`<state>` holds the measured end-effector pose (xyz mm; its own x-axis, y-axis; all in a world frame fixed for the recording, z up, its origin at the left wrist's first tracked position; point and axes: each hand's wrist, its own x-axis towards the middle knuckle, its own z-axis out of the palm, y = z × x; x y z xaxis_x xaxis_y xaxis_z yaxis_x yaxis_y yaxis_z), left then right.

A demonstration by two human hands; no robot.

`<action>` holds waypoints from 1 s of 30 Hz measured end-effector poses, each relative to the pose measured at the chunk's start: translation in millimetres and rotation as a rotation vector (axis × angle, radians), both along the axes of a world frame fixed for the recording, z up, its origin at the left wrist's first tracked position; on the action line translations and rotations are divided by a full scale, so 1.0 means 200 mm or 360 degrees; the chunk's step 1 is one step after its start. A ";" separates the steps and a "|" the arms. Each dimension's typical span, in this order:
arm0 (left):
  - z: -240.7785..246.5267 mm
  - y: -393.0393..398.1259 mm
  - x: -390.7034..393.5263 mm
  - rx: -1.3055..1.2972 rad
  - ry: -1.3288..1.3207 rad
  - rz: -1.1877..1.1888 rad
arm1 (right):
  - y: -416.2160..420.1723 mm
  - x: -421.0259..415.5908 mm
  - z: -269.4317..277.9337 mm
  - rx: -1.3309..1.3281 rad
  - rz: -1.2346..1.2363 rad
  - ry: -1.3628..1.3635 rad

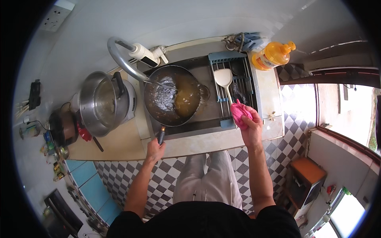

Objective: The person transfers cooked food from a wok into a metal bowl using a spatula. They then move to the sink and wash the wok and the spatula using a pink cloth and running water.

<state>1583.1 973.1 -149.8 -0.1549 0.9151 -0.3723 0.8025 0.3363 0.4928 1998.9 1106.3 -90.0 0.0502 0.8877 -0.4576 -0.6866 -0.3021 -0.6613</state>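
Observation:
My left hand [155, 151] grips the handle of a dark wok [154, 114] that sits in the sink. Water runs from the curved faucet [119, 61] into the wok, where brownish liquid [187, 99] swirls. In my right hand [251, 128] is a bunched pink cloth [240, 114], held over the right front part of the sink. Just behind the cloth, a pale spatula [223, 78] lies on a blue-and-metal drying rack [226, 56], its handle running towards my right hand and partly hidden by the cloth.
A large steel pot [99, 104] stands left of the sink on a white appliance [131, 101]. An orange bottle [272, 56] with a pump-like cap stands at the back right corner. A blue-grey cloth [251, 40] lies behind the rack. The counter's front edge [202, 147] runs before my legs.

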 end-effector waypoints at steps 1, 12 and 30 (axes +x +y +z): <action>0.09 0.06 0.05 -0.0248 -0.0130 0.0121 | 0.00 0.01 -0.01 0.0000 0.0000 0.0007; 0.62 0.30 0.09 -0.1057 -0.0887 0.0481 | 0.02 -0.03 0.01 0.0008 0.0039 0.0098; 0.78 0.39 0.07 -0.0741 0.0569 0.0052 | 0.04 -0.10 0.03 -0.0022 0.0029 0.0188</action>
<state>1596.3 1051.8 5.4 -0.3704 0.6603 -0.6533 0.8772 0.4799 -0.0122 1978.3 1113.8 -84.5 -0.0211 0.8817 -0.4713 -0.7539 -0.3237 -0.5717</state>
